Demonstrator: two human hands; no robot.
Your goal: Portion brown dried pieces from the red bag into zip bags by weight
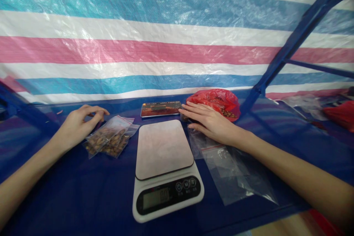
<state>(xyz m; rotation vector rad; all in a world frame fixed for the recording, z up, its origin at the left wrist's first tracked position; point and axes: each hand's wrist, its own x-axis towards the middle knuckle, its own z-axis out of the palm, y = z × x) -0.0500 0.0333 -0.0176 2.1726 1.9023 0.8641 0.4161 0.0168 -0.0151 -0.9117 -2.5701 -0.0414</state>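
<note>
The work looks like weighing small brown bits into little bags, and this seems to be a stop between two bags. The filled bags (112,140) lie on the blue bench (91,195), beside the left hand (80,125). That hand's grip is loose and a bit curled, with thumb and finger a little apart, and it seems to hold nothing.

The right hand (211,123) is stretched flat over the top of the clear bags (232,177), just beside the red bag (231,97) with more brown bits in it. Its fingers are apart. Something small and dark peeks out by its fingertips, but I cannot tell what. The scale (166,151) sits between the hands and seems to say 0.0.

Picking up one clear bag would call for a tiny pinch, since they look thin and lie on each other. The phone (160,109) is close behind the scale, so fingers could bump it. A striped sheet (138,53) stops the back. There is open room left of the scale, in front of the filled bags.
</note>
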